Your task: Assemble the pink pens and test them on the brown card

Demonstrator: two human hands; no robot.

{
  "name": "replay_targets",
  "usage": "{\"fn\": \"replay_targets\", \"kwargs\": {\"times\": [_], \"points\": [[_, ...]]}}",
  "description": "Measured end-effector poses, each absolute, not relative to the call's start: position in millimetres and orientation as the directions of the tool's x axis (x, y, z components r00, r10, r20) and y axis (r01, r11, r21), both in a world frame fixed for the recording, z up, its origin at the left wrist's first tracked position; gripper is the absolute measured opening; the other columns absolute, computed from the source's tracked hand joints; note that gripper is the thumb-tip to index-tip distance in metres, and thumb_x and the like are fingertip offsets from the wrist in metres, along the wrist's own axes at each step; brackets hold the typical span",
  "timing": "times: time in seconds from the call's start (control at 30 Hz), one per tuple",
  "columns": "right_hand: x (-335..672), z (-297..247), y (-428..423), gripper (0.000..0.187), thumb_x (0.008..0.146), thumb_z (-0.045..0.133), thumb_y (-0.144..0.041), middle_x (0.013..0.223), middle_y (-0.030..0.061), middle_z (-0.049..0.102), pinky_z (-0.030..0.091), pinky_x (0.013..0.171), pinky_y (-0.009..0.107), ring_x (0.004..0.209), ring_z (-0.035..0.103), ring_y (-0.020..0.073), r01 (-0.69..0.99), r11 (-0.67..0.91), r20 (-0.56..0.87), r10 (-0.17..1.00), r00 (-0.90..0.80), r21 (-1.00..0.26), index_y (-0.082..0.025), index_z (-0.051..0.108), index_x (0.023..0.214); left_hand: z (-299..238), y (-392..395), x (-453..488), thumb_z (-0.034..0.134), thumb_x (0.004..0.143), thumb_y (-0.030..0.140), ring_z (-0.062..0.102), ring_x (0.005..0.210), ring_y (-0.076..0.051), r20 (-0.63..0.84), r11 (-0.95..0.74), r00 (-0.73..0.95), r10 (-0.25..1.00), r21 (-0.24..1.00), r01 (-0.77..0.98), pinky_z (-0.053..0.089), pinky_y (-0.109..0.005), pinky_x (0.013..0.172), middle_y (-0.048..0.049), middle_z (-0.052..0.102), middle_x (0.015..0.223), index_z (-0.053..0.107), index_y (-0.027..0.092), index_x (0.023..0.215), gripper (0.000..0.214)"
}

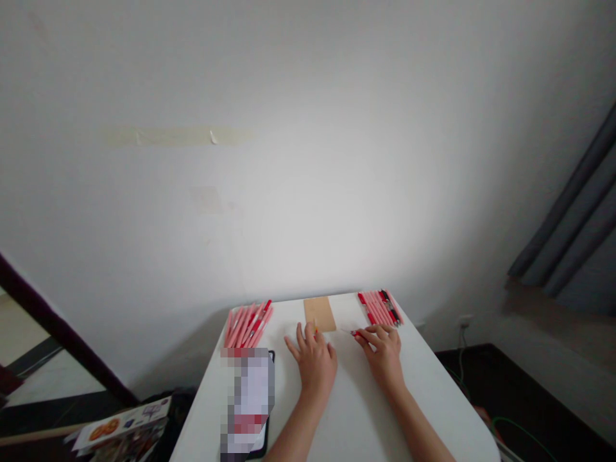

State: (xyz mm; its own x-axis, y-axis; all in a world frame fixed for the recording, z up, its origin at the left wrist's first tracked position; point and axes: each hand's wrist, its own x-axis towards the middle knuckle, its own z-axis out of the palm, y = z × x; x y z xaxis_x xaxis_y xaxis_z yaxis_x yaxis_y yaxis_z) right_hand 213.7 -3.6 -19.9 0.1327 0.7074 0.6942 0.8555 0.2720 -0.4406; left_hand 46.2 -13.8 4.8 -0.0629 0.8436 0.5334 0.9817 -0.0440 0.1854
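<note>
My left hand (pixel 314 359) lies flat on the white table (pixel 433 410) with its fingers spread, fingertips just short of a small tan card (pixel 320 313). My right hand (pixel 384 350) rests to its right, fingers curled in a pinch on a small red pen (pixel 355 333) that sticks out to the left. A row of pink and red pens (pixel 248 324) lies at the table's far left. Another row of pink, red and black pens (pixel 380 307) lies at the far right, just beyond my right hand.
A blurred-out flat object on a dark tray (pixel 250 401) sits at the table's left front. The table stands against a white wall. A grey curtain (pixel 577 231) hangs at right. A printed box (pixel 120 427) lies on the floor at left.
</note>
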Motion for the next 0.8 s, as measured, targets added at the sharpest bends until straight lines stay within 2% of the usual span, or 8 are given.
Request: {"fn": "replay_targets", "kwargs": {"times": [0.8], "points": [[214.1, -21.8, -2.6, 0.039, 0.089, 0.045, -0.055, 0.092, 0.0063, 0.068, 0.034, 0.089, 0.044, 0.097, 0.047, 0.0259, 0.852, 0.255, 0.671, 0.727, 0.143, -0.457, -0.03, 0.075, 0.088, 4.2, -14.1, 44.8, 0.053, 0.079, 0.025, 0.034, 0.13, -0.032, 0.55, -0.039, -0.067, 0.832, 0.178, 0.983, 0.019, -0.066, 0.108, -0.0114, 0.05, 0.129, 0.062, 0.018, 0.109, 0.032]]}}
